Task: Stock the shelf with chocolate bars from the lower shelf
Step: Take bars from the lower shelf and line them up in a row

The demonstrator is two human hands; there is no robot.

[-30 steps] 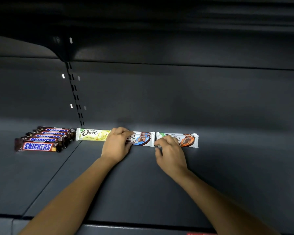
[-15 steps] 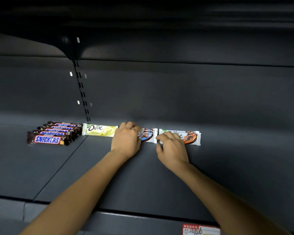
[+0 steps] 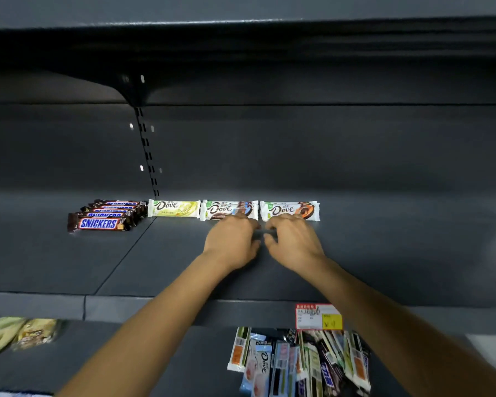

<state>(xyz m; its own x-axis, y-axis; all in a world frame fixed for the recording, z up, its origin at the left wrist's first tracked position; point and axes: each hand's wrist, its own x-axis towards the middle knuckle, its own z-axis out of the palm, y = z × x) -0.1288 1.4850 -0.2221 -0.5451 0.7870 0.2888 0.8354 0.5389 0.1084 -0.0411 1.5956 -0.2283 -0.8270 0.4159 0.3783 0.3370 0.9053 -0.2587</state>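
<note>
Both hands hover empty, fingers loosely curled: left hand at six o'clock of the blue Dove bar, right hand below the orange Dove bar.

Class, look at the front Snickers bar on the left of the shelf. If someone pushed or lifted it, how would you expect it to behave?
The front Snickers bar lies flat and long, so it would likely slide rather than roll or tip. Its glossy wrapper suggests it may be a bit slippery on the shelf. It keeps a straight shape, so it is probably fairly stiff, though the crimped wrapper ends look floppy.
</note>
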